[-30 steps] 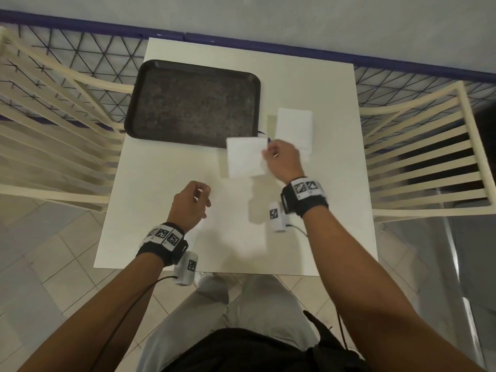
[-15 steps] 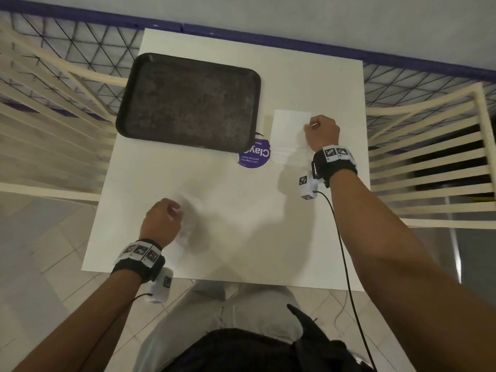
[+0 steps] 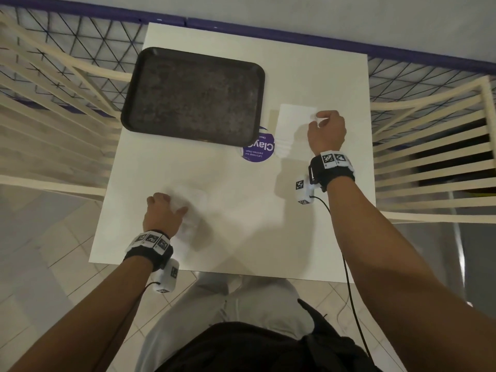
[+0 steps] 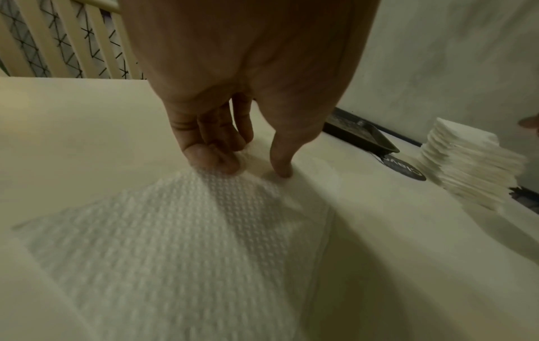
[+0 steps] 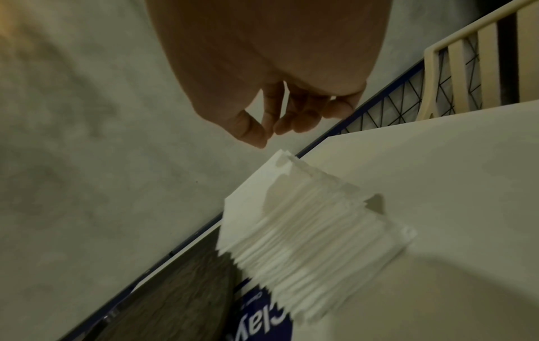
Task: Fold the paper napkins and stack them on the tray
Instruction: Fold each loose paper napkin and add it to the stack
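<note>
Two hands are at work on a white table point(image 3: 241, 210). At the lower left of the head view, the left hand point(image 3: 161, 213) rests on a single paper napkin point(image 3: 192, 204); the left wrist view shows its curled fingertips point(image 4: 210, 159) pinching a raised edge of that embossed napkin point(image 4: 175, 242) while the thumb tip presses down beside it. At the right of the head view, the right hand point(image 3: 326, 131) sits over the right edge of a napkin stack point(image 3: 291, 130). In the right wrist view its thumb and fingers point(image 5: 253, 129) are drawn close together just above the top corner of the stack point(image 5: 306, 221), with nothing visibly between them; whether they touch the top sheet cannot be told.

The stack stands just right of a dark tray point(image 3: 193, 95), which fills the upper middle of the head view and holds no napkins. A round purple sticker point(image 3: 259, 153) lies on the table between them, partly under the tray's near corner. Cream slatted chairs point(image 3: 429, 146) flank the table on both sides, over a tiled floor point(image 3: 48, 264).
</note>
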Motion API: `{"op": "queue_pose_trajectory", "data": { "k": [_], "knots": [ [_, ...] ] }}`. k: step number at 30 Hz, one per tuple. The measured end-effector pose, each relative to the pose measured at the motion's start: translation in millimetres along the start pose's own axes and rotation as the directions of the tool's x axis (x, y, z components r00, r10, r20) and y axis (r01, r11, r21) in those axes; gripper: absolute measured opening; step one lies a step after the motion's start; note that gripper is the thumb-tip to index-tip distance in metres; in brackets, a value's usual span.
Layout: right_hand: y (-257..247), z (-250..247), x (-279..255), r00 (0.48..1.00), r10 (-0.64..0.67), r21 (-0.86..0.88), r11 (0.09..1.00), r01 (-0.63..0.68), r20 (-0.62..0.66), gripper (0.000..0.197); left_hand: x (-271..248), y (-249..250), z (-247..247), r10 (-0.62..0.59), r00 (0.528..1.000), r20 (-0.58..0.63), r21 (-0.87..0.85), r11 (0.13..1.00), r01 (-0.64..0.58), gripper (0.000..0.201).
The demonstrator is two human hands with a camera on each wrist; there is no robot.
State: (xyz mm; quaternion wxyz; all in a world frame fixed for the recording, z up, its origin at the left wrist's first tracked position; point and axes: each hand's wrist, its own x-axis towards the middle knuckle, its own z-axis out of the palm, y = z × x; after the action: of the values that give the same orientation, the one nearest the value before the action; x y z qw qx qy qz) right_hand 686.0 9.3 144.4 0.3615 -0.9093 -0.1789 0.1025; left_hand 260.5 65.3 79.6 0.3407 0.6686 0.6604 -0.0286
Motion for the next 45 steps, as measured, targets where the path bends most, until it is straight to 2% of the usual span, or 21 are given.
{"op": "queue_pose_trajectory", "data": {
  "k": [5, 7, 11, 13, 15, 17, 19, 22, 26, 29, 31, 35, 37, 39, 41, 45],
  "knots": [
    [-11.1, 8.5, -52.3, 0.987, -0.151, 0.1, 0.983, 0.155, -0.046, 0.021, -1.5, -3.2, 0.7, -0.003, 0.999, 0.041, 0.067, 0.998, 0.0, 0.039],
    [-14.2, 15.7, -77.7, 0.979, -0.201, 0.137, 0.97, 0.202, -0.023, 0.019, -3.6, -4.1, 0.1, 0.032, 0.999, 0.033, 0.056, 0.998, -0.034, 0.033],
    [-16.5, 38.5, -133.6, 0.961, -0.241, 0.235, 0.95, 0.205, 0.134, 0.017, -8.4, -3.4, -1.7, 0.215, 0.974, -0.071, 0.065, 0.975, -0.211, 0.029],
    [-16.9, 48.9, -159.4, 0.935, -0.222, 0.225, 0.961, 0.162, 0.278, 0.016, -8.6, 1.1, -6.3, 0.25, 0.964, -0.087, -0.032, 0.967, -0.254, 0.029],
    [-17.2, 56.6, -180.2, 0.863, -0.161, 0.165, 0.982, 0.092, 0.479, 0.023, -6.4, 7.3, -11.1, 0.261, 0.964, -0.043, -0.238, 0.935, -0.264, 0.025],
    [-18.0, 61.3, -196.2, 0.757, -0.091, 0.104, 0.994, 0.031, 0.647, 0.036, -5.0, 14.6, -16.0, 0.28, 0.96, -0.013, -0.378, 0.888, -0.264, 0.02],
    [-18.0, 65.5, -207.4, 0.672, -0.055, 0.084, 0.996, -0.012, 0.739, 0.039, -4.6, 21.1, -20.3, 0.306, 0.952, -0.021, -0.414, 0.864, -0.287, 0.02],
    [-17.3, 68.9, -218.1, 0.617, -0.076, 0.137, 0.989, -0.052, 0.783, 0.032, -6.1, 29.8, -23.6, 0.313, 0.948, -0.057, -0.44, 0.844, -0.306, 0.024],
    [-17.9, 66.6, -220.5, 0.636, -0.144, 0.173, 0.985, 0.017, 0.758, 0.027, -10.5, 34.9, -25.1, 0.276, 0.96, -0.048, -0.488, 0.832, -0.263, 0.036],
    [-17.9, 62.5, -216.0, 0.666, -0.17, 0.194, 0.98, 0.039, 0.726, 0.025, -8.4, 31.7, -26.1, 0.24, 0.966, 0.099, -0.551, 0.821, -0.148, 0.053],
    [-17.4, 59.5, -211.8, 0.683, -0.175, 0.2, 0.979, 0.043, 0.709, 0.026, -5.3, 25.9, -25.2, 0.238, 0.953, 0.189, -0.595, 0.8, -0.082, 0.05],
    [-14.0, 57.4, -204.5, 0.685, -0.182, 0.192, 0.979, 0.063, 0.705, 0.028, -5.6, 22.9, -23.0, 0.223, 0.958, 0.179, -0.677, 0.735, -0.045, 0.025],
    [-12.1, 58.6, -202.5, 0.681, -0.18, 0.204, 0.978, 0.046, 0.71, 0.022, -7.8, 26.0, -23.9, 0.226, 0.956, 0.186, -0.718, 0.696, -0.025, 0.012],
    [-12.8, 57.9, -202.8, 0.681, -0.168, 0.238, 0.971, -0.009, 0.713, 0.016, -9.7, 28.5, -26.5, 0.226, 0.953, 0.2, -0.752, 0.659, 0.002, 0.012],
    [-14.5, 55.1, -203.6, 0.693, -0.147, 0.267, 0.961, -0.067, 0.705, 0.019, -10.3, 29.2, -28.4, 0.234, 0.947, 0.223, -0.789, 0.613, 0.034, 0.011],
    [-19.5, 48.3, -205.5, 0.707, -0.16, 0.315, 0.945, -0.093, 0.689, 0.014, -12.3, 32.4, -32.6, 0.234, 0.939, 0.254, -0.838, 0.538, 0.093, 0.017]
  ]
}}
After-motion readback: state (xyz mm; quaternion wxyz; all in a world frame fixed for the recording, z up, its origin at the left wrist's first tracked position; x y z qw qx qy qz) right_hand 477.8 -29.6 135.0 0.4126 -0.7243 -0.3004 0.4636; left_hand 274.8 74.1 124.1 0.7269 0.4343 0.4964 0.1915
